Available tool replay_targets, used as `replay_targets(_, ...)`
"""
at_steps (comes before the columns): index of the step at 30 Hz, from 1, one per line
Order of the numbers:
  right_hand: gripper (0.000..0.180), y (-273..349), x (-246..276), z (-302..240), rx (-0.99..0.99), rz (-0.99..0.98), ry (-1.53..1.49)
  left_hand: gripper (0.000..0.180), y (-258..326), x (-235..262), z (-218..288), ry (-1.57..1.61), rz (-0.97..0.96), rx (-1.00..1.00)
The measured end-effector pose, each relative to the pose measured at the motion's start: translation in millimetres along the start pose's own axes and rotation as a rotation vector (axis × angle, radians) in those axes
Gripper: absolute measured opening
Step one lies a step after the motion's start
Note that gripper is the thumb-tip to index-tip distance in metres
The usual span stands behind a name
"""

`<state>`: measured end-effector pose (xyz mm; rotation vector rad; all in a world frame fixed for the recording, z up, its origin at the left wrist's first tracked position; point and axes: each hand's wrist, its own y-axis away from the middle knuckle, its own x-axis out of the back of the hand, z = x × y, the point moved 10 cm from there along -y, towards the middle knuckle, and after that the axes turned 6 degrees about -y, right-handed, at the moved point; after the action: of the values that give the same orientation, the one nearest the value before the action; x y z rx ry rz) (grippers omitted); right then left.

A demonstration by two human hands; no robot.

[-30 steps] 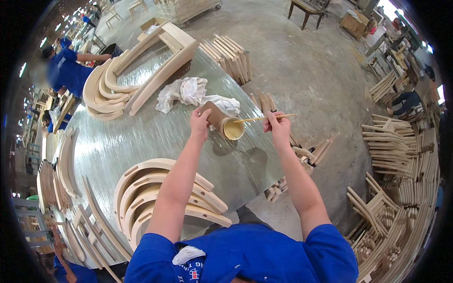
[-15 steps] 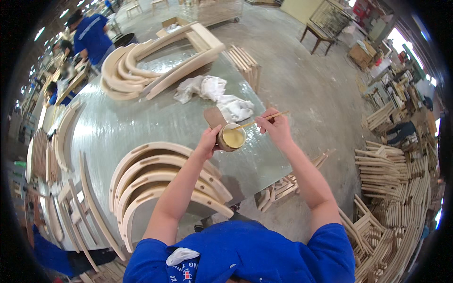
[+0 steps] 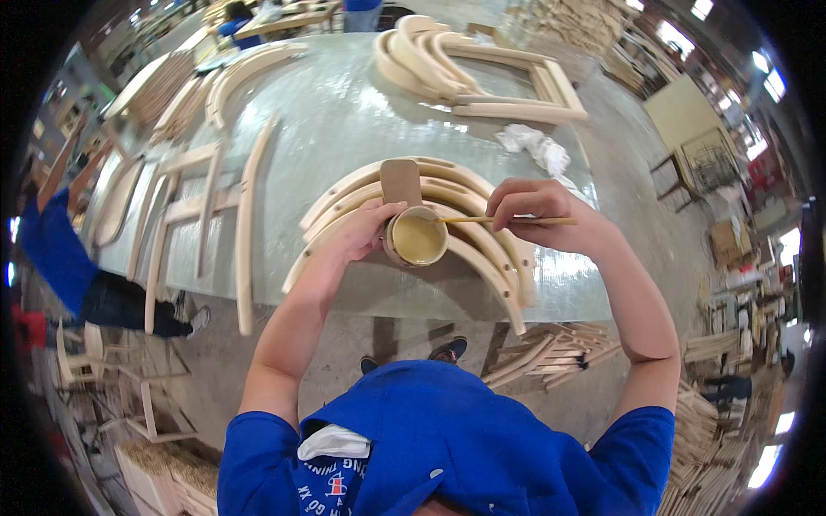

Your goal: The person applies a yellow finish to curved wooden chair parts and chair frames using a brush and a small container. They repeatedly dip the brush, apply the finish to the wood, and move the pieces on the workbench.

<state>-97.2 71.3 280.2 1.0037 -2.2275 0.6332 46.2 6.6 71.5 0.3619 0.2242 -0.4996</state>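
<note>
My left hand (image 3: 365, 232) is closed round a small cup (image 3: 392, 249) holding a pale yellow, creamy liquid (image 3: 419, 241). A flat brown flap (image 3: 401, 182) stands up at the cup's far side; whether it is joined to the cup, I cannot tell. Pinched in the fingers of my right hand (image 3: 544, 213) is a thin wooden stick (image 3: 555, 221), its tip at the cup's right rim. Beneath the cup, several curved wooden pieces (image 3: 482, 268) with slots and holes lie side by side on the shiny table (image 3: 318, 103).
Farther back are stacked curved parts (image 3: 409, 64) and a crumpled white cloth (image 3: 538, 148). A wooden chair frame (image 3: 206, 206) lies at the left. Wooden parts (image 3: 551, 354) are piled below the table's right front edge. A person in blue (image 3: 56, 249) stands at the left.
My view has swung left, and the cup and stick have come over the curved pieces. Both hands keep their holds; the stick lies flatter across the rim.
</note>
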Motion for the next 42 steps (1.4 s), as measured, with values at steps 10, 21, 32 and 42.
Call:
replay_targets(10, 0.018, -83.6, -112.1, 24.6, -0.126, 0.492, -0.361, 0.030, 153.5, 120.1, -17.3, 0.062, 0.578, -0.210)
replay_targets(21, 0.006, -116.7, -187.3, 132.6, -0.406, 0.589, -1.477, 0.028, 171.6, 171.8, -44.3, 0.294, 0.778, -0.234)
replay_targets(32, 0.021, -147.8, -212.7, 219.1, -0.632, 0.696, -1.693, 0.024, 83.5, 189.0, -25.4, 0.422, 0.837, -0.312)
replay_targets(42, 0.020, -204.2, -94.3, 194.2, -0.281, 0.599, -0.499, 0.024, 134.8, 246.4, -83.6, 0.610, 1.006, -0.391)
